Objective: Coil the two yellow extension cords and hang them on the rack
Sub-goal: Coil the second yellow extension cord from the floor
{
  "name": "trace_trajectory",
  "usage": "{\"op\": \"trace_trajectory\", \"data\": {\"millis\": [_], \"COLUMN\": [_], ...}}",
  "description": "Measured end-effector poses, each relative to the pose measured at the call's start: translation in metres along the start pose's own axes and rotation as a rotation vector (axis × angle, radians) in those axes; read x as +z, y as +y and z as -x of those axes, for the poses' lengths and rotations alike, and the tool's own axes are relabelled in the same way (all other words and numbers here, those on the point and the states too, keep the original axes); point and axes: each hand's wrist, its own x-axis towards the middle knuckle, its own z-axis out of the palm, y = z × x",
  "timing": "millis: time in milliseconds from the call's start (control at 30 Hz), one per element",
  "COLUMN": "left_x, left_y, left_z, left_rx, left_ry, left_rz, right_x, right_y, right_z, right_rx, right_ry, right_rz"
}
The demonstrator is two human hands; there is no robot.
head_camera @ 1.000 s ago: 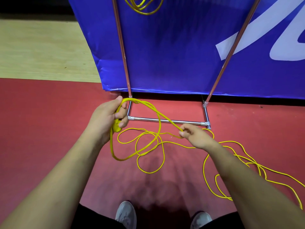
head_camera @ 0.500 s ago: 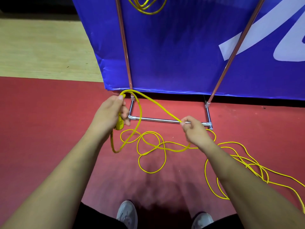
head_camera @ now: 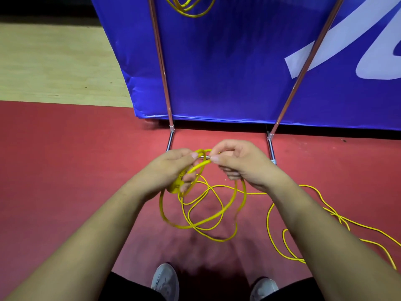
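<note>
My left hand (head_camera: 171, 168) grips the plug end and gathered loops of a yellow extension cord (head_camera: 201, 216). Right beside it, my right hand (head_camera: 238, 164) pinches the same cord and brings a fresh loop against the left fingers. Two or three loops hang below my hands, and the rest of the cord trails loose over the red floor to the right. A second yellow cord (head_camera: 188, 8) hangs coiled at the top of the view on the metal rack (head_camera: 161, 68), whose poles slant up from a chrome base.
A blue banner (head_camera: 227, 61) stands behind the rack poles. The rack's chrome base bar lies on the red floor just beyond my hands. Pale wooden flooring lies at the far left. My two grey shoes (head_camera: 166, 281) show at the bottom.
My right hand has swung left from about a hand's width away until it meets my left hand, adding another loop. The hanging loops have grown and the loose cord has been drawn in.
</note>
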Motion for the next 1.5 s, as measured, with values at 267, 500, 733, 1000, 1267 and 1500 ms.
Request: {"op": "trace_trajectory", "data": {"millis": [267, 500, 733, 1000, 1267, 1500], "left_x": [-0.017, -0.003, -0.020, -0.008, -0.023, -0.034], "left_y": [0.001, -0.002, 0.001, 0.000, 0.000, -0.002], "left_z": [-0.001, 0.001, 0.001, 0.003, 0.002, 0.002], "left_rx": [-0.076, -0.090, -0.033, -0.084, 0.018, -0.054], "left_ry": [0.064, -0.080, 0.085, -0.067, 0.045, 0.011], "left_rz": [0.059, 0.078, 0.170, -0.013, 0.203, 0.104], "right_x": [-0.026, 0.009, -0.021, 0.014, -0.023, -0.018], "right_y": [0.023, 0.001, 0.023, 0.003, 0.029, 0.014], "right_z": [0.008, 0.003, 0.011, 0.007, 0.004, 0.007], "right_rx": [0.032, -0.147, 0.028, -0.116, 0.069, -0.026], "right_ry": [0.198, 0.077, 0.047, 0.027, 0.000, 0.110], "right_rz": [0.215, 0.464, 0.323, 0.418, 0.525, 0.420]}}
